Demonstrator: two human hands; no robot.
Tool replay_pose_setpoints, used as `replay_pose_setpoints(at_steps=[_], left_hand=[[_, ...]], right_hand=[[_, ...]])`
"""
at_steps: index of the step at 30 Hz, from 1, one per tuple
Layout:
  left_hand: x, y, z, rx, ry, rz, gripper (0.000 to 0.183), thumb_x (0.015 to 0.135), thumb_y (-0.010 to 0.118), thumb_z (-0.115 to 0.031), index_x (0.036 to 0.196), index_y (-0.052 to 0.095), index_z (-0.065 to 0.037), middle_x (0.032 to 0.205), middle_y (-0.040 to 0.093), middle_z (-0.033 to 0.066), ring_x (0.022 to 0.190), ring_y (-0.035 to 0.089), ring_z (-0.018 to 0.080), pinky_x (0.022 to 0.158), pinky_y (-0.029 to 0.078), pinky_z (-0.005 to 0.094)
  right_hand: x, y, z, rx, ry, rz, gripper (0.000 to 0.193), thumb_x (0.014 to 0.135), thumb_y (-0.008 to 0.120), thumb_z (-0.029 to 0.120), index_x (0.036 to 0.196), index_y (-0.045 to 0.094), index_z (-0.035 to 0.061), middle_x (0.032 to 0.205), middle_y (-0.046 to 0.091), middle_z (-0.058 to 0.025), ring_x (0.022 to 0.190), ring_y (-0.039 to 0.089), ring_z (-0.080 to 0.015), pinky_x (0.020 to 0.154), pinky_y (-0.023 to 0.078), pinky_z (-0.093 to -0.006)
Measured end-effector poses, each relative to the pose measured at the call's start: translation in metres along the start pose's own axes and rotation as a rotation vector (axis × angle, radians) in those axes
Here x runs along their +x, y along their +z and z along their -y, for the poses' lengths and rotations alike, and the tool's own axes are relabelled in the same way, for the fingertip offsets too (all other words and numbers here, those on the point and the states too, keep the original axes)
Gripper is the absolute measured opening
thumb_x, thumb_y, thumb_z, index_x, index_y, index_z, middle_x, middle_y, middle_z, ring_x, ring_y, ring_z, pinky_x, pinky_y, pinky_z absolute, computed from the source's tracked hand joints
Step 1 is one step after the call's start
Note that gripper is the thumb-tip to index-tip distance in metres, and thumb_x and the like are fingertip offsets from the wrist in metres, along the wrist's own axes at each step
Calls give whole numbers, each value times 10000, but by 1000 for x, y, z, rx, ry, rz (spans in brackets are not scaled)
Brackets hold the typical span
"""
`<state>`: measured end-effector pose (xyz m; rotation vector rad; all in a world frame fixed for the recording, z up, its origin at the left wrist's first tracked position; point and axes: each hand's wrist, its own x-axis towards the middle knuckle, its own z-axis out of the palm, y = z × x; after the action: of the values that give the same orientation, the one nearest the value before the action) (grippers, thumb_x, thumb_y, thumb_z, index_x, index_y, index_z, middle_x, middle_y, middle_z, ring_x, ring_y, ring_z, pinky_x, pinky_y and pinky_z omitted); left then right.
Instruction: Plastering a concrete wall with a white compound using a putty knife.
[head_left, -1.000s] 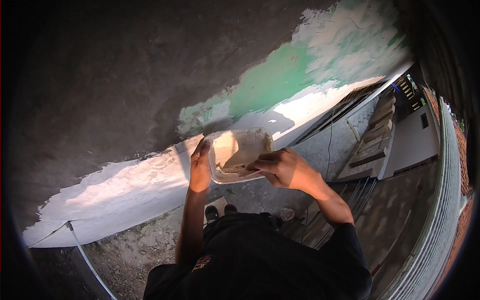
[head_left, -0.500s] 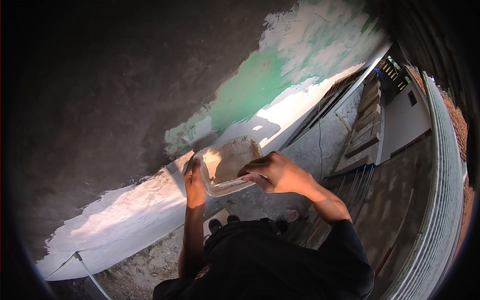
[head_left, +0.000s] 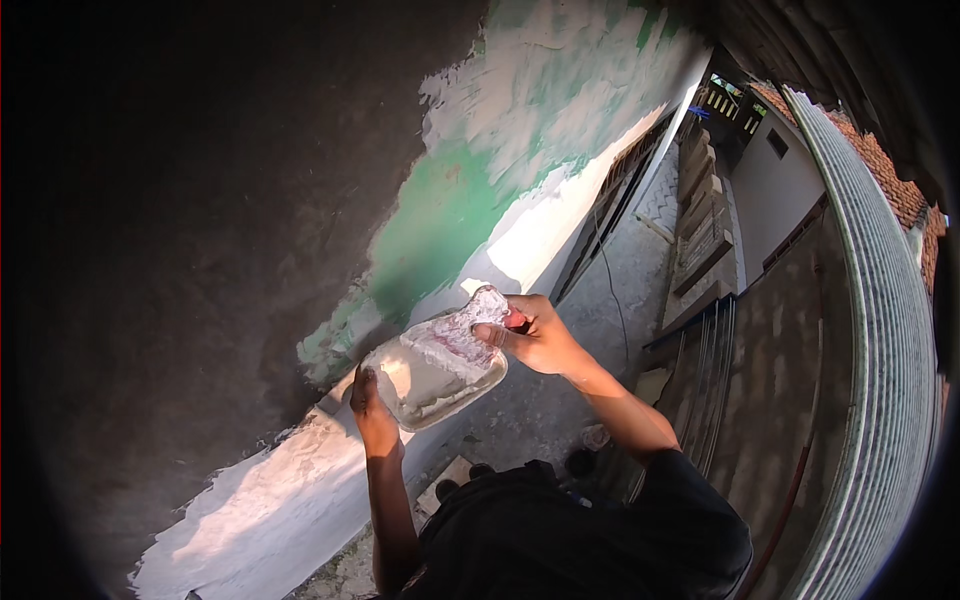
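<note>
A shallow tray (head_left: 432,375) of pale, wet plaster is gripped at its near corner by the left hand (head_left: 372,420), fingers closed on the rim. The right hand (head_left: 535,335) is closed around a red handle, and a flat trowel (head_left: 462,335), smeared white and pink, is laid across the tray's far edge. The tray is held before a wall (head_left: 450,210): rough grey render, a green patch, white skim strokes. A paved alley (head_left: 640,270) is seen below.
</note>
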<state>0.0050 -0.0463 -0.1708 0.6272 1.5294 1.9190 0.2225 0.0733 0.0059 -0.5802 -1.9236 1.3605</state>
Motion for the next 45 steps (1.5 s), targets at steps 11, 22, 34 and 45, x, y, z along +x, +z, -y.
replay_pose_setpoints(at_steps=[11,22,34,45], left_hand=[[-8,33,-52,-111,-126,-24,439,1010,445,-246,1352,461,30,1439,398,143,1344,384,236,1131,285,350],[-10,-1,-11,687,294,63,396,1010,403,-140,1351,442,58,1417,430,184,1331,402,273,1133,296,372],[-10,30,-29,-158,-89,19,417,995,431,-272,1311,505,-11,1263,547,98,1203,495,217,1054,334,344],[-3,12,-21,-191,-132,69,496,974,420,-300,1378,440,-12,1310,523,117,1226,492,233,1046,362,360]], right_hand=[[83,-119,-130,466,-171,-970,153,941,648,217,911,588,79,800,601,27,645,558,-70,632,529,-249],[165,-107,-194,-400,-479,-1320,170,936,592,84,1003,655,-59,731,605,-120,587,444,-129,550,405,-291],[161,-165,-183,-217,-211,-1349,322,969,573,237,907,627,-74,642,582,-87,570,466,-131,550,397,-315],[102,-77,-187,-92,-112,-989,239,963,591,186,978,670,-39,659,563,-17,562,421,-63,522,357,-250]])
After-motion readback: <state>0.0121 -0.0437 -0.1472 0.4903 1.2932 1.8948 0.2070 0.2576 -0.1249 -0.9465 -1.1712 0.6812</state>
